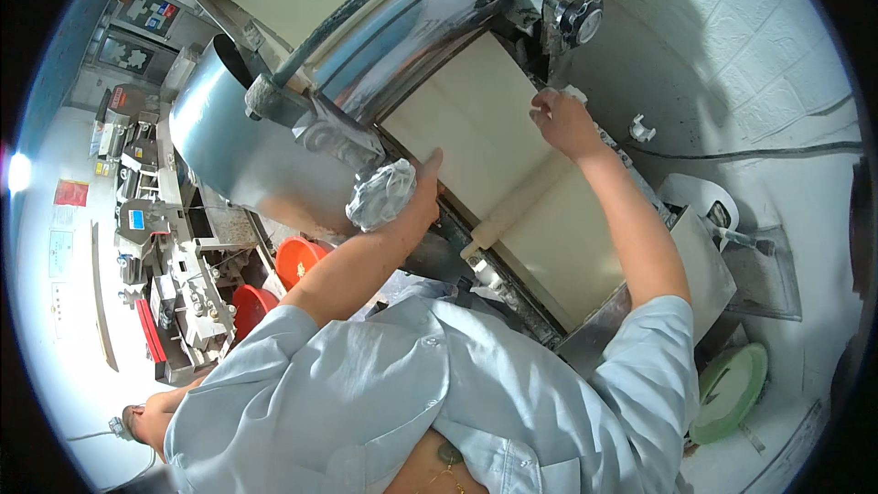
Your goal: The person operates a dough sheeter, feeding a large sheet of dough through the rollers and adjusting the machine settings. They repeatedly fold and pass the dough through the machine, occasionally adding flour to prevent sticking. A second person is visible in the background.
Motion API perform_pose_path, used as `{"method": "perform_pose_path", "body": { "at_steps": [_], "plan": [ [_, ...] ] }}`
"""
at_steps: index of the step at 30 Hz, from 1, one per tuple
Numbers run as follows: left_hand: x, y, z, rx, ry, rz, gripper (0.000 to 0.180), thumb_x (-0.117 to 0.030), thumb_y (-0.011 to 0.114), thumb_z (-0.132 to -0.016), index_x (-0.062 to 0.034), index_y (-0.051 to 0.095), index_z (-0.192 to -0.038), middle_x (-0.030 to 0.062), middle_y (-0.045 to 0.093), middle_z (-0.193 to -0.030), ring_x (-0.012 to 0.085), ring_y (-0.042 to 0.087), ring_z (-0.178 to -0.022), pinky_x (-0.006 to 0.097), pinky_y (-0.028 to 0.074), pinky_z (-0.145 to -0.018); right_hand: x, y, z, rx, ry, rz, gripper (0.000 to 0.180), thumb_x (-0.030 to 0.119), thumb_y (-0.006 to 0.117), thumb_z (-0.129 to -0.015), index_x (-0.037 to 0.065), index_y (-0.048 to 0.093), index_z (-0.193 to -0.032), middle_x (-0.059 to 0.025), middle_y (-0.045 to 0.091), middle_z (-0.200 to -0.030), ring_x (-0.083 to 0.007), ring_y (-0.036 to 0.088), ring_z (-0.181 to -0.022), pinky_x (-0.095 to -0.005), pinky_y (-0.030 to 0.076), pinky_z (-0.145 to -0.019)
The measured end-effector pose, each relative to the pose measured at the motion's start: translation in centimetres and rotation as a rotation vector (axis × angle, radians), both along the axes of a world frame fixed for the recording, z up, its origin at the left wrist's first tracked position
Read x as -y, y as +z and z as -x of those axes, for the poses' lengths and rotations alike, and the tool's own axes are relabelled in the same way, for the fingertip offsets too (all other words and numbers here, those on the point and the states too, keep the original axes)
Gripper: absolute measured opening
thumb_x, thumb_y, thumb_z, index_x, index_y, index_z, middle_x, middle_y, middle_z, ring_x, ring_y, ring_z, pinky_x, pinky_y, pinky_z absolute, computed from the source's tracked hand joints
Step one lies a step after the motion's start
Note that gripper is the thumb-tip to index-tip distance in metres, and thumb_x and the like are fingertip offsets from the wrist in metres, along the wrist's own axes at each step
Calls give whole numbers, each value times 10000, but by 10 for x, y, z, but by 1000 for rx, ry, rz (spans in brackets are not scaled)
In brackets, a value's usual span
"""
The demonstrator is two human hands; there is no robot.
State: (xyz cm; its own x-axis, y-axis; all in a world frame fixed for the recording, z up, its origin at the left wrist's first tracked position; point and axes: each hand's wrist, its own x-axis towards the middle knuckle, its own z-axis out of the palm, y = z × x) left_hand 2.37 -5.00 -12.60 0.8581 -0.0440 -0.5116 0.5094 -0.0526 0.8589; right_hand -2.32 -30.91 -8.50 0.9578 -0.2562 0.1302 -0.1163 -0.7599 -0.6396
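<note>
1. The dough-sheeting machine, with its shiny steel roller (412, 32), fills the upper middle of the view; everything below is placed relative to that roller.
2. A wide pale dough sheet (476, 119) comes out from under the roller and runs down and to the right over the machine bed, lying flat, probably so that it feeds evenly.
3. A pale rolling pin (521, 201) lies across the sheet, below and to the right of the roller; the dough seems to gather around it.
4. The steel side panel (229, 146) stands left of the roller, and red tubs (297, 261) sit on the floor beneath it.
5. A crumpled wad of plastic wrap (380, 194) sits just below the roller's left end, stuffed against the frame.
6. The left hand (422, 192) rests beside that wad at the sheet's near edge, fingers together and extended rather than gripping, apparently steadying the edge.
7. The right hand (562, 123) reaches to the sheet's far edge, right of the roller, fingers curled and pinching the dough's margin, likely to keep it straight.
</note>
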Motion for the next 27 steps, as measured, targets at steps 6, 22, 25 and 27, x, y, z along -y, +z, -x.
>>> {"method": "perform_pose_path", "body": {
  "at_steps": [6,22,25,27],
  "plan": [
    [0,-9,1,-179,4,-127,244,-318,581,-906,-99,510,-985,10,521,-842,130,493,-728,289,433,-636,-34,44,109,-278,279,96,261,224,584,-835,46,605,-1025,-172,611,-946,-348,567,-953,-436,449,-831],
    [-33,5,47,-228,-451,-68,296,-259,585,-885,-74,499,-1100,40,514,-971,162,505,-851,330,448,-732,-117,44,289,-145,247,334,141,168,655,-696,34,613,-708,-139,598,-844,-306,516,-1029,-604,222,-1043],
    [-70,35,68,-168,-1065,-125,406,-279,584,-896,-67,508,-1234,43,560,-1016,132,519,-928,286,443,-787,-125,33,299,13,198,389,100,131,601,-691,36,582,-666,-135,590,-797,-309,537,-991,-628,262,-1009],
    [-79,84,79,-88,-1368,-204,392,-228,539,-930,-35,503,-1270,52,580,-1125,119,515,-1027,285,434,-881,-121,42,299,47,240,490,93,130,561,-668,39,577,-657,-132,593,-771,-301,564,-942,-644,311,-965]
  ]
}}
